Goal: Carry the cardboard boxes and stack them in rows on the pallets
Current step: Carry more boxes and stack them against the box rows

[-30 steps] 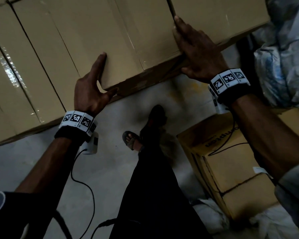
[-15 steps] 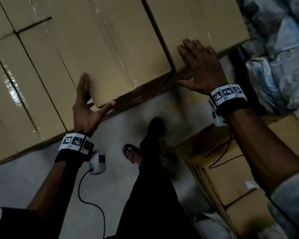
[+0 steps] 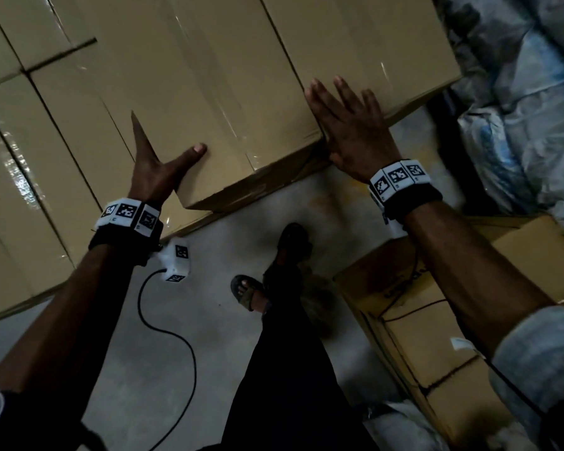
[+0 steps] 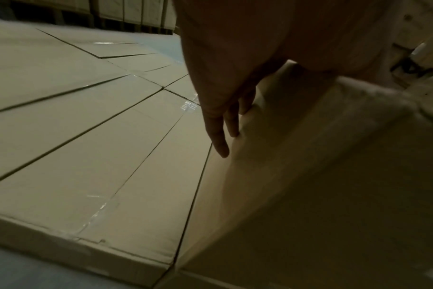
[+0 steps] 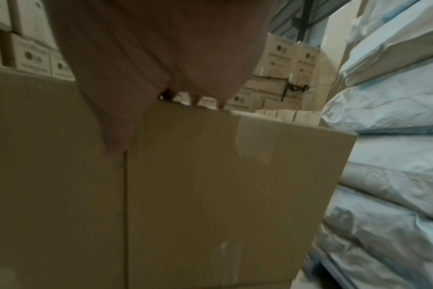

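The left hand (image 3: pixel 153 164) lay flat, fingers straight, against the left side of the box (image 3: pixel 209 92), thumb spread onto its top. The right hand (image 3: pixel 352 131) pressed open-palmed at its right front corner. The box sat on the stacked row (image 3: pixel 62 141), apparently jutting a little past the front edge. Seating was the step in hand; next called for an even push until flush.

White marker-printed bands (image 3: pixel 127 216) over black wrist straps are worn; a cabled white module (image 3: pixel 175 263); rolled pale sleeve (image 3: pixel 541 359); dark trousers (image 3: pixel 290 369); sandals (image 3: pixel 246 291).
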Motion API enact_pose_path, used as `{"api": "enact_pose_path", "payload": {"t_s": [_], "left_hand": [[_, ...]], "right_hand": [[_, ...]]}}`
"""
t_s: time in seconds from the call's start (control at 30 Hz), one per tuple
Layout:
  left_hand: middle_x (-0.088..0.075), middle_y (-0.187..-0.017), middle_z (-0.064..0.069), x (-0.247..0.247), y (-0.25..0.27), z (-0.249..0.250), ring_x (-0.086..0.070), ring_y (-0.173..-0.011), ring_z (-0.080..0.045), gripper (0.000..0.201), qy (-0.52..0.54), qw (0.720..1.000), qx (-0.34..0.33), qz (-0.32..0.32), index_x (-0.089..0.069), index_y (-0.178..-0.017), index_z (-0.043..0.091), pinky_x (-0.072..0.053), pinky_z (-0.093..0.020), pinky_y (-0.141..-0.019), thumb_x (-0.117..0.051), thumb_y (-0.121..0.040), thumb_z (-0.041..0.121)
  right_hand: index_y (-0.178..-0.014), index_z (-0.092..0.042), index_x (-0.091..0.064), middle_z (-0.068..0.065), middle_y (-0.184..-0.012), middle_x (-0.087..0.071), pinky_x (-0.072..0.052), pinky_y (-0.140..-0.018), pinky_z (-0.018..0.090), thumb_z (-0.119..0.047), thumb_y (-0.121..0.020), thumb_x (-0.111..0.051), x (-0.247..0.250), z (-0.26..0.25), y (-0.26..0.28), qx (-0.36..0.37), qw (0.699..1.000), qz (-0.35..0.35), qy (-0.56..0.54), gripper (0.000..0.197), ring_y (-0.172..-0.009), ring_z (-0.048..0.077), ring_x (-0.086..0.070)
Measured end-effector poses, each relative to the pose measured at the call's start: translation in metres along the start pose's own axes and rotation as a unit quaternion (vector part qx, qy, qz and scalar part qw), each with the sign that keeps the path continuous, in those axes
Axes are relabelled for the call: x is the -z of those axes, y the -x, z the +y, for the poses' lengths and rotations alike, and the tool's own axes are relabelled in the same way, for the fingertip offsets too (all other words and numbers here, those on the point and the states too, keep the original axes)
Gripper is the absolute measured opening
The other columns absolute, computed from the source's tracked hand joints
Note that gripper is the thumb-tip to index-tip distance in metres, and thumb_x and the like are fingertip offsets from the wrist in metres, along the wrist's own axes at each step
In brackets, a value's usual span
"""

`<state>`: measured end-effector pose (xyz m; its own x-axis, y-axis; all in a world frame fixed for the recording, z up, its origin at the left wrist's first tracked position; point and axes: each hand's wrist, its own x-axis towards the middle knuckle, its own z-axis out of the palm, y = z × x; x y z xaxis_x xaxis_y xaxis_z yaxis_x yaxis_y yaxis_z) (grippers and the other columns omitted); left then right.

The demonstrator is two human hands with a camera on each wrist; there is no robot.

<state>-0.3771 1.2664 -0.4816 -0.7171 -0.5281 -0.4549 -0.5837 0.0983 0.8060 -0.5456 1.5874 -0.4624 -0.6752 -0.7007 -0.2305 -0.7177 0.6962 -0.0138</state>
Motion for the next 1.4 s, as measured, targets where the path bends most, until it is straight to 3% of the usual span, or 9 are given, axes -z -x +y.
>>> {"api": "enact_pose_path", "payload": {"t_s": [0.5, 0.6, 0.7, 0.83, 0.97, 1.03, 1.13, 1.33, 1.4], "left_hand": [[-0.04, -0.16, 0.008, 0.001, -0.002, -0.001, -0.045, -0.142, -0.012, 0.13, 0.0, 1.0, -0.022, 0.0, -0.009, -0.163, 0.03, -0.044, -0.046, -0.114, -0.089, -0.067, 0.063], [-0.039, -0.16, 0.007, -0.002, 0.006, 0.003, -0.045, -0.142, -0.012, 0.126, -0.034, 0.998, -0.052, 0.021, -0.009, -0.163, 0.028, -0.044, -0.046, -0.115, -0.085, -0.07, 0.066], [-0.017, -0.17, -0.007, -0.012, 0.034, 0.015, -0.021, -0.155, -0.025, 0.119, -0.19, 0.961, -0.145, 0.135, -0.016, -0.163, 0.021, -0.023, -0.043, -0.125, -0.076, -0.074, 0.074], [-0.026, -0.165, -0.017, -0.054, 0.073, 0.042, -0.028, -0.152, -0.034, 0.078, -0.316, 0.864, -0.377, 0.106, -0.038, -0.156, 0.014, -0.03, -0.053, -0.117, -0.064, -0.095, 0.056], [-0.023, -0.168, -0.012, -0.107, 0.077, 0.062, -0.022, -0.155, -0.031, 0.075, -0.375, 0.831, -0.41, -0.028, -0.032, -0.16, 0.021, -0.021, -0.054, -0.122, -0.06, -0.097, 0.052], [-0.018, -0.17, -0.01, -0.13, 0.068, 0.075, -0.016, -0.157, -0.031, 0.08, -0.419, 0.808, -0.41, -0.06, -0.024, -0.162, 0.024, -0.015, -0.054, -0.124, -0.059, -0.096, 0.053], [-0.012, -0.171, -0.009, -0.152, 0.038, 0.092, -0.011, -0.157, -0.031, 0.08, -0.462, 0.79, -0.396, -0.071, -0.017, -0.164, 0.027, -0.01, -0.055, -0.125, -0.056, -0.099, 0.053], [0.0, -0.173, -0.004, -0.158, -0.008, 0.089, 0.0, -0.158, -0.031, 0.085, -0.517, 0.751, -0.396, -0.105, -0.008, -0.163, 0.039, -0.003, -0.061, -0.124, -0.031, -0.093, 0.081], [0.002, -0.173, -0.003, -0.157, -0.008, 0.088, 0.002, -0.158, -0.03, 0.084, -0.52, 0.749, -0.399, -0.099, -0.007, -0.162, 0.043, -0.003, -0.061, -0.124, -0.024, -0.092, 0.086]], "right_hand": [[-0.165, -0.024, 0.001, -0.003, -0.173, 0.003, -0.012, -0.122, 0.063, -0.022, -0.089, -0.07, -0.011, 0.002, 0.0, 0.008, 1.0, 0.028, -0.012, 0.104, -0.159, 0.03, -0.001], [-0.165, -0.025, -0.003, -0.001, -0.173, 0.001, -0.011, -0.122, 0.063, -0.045, -0.086, -0.073, -0.009, 0.008, 0.003, 0.02, 0.999, 0.028, -0.042, 0.107, -0.159, 0.028, -0.001], [-0.163, -0.02, -0.024, 0.004, -0.171, -0.015, -0.018, -0.123, 0.059, -0.069, -0.092, -0.059, -0.013, 0.015, 0.012, -0.06, 0.977, 0.145, -0.146, 0.093, -0.158, 0.028, -0.014], [-0.151, -0.004, -0.045, 0.015, -0.159, -0.038, -0.031, -0.118, 0.023, -0.05, -0.097, -0.066, -0.023, 0.015, 0.027, -0.255, 0.807, 0.376, -0.377, 0.074, -0.147, 0.023, -0.038], [-0.158, -0.015, -0.034, 0.007, -0.165, -0.032, -0.035, -0.105, 0.013, -0.056, -0.099, -0.057, -0.028, 0.006, 0.031, -0.474, 0.558, 0.344, -0.588, 0.076, -0.149, 0.019, -0.035], [-0.159, -0.019, -0.03, 0.007, -0.166, -0.03, -0.036, -0.109, 0.026, -0.065, -0.094, -0.053, -0.037, 0.006, 0.031, -0.524, 0.468, 0.268, -0.659, 0.083, -0.148, 0.026, -0.035], [-0.158, -0.023, -0.035, 0.006, -0.16, -0.04, -0.044, -0.108, 0.047, -0.073, -0.093, -0.044, -0.052, -0.005, 0.033, -0.511, 0.384, 0.164, -0.751, 0.082, -0.135, 0.029, -0.048], [-0.153, -0.021, -0.045, 0.008, -0.142, -0.058, -0.047, -0.102, 0.046, -0.073, -0.098, -0.036, -0.069, -0.02, 0.022, -0.455, 0.285, 0.076, -0.84, 0.076, -0.121, 0.028, -0.057], [-0.149, -0.02, -0.05, 0.005, -0.123, -0.065, -0.051, -0.086, 0.041, -0.073, -0.099, -0.033, -0.074, -0.02, 0.019, -0.45, 0.277, 0.074, -0.846, 0.075, -0.108, 0.025, -0.06]]}}
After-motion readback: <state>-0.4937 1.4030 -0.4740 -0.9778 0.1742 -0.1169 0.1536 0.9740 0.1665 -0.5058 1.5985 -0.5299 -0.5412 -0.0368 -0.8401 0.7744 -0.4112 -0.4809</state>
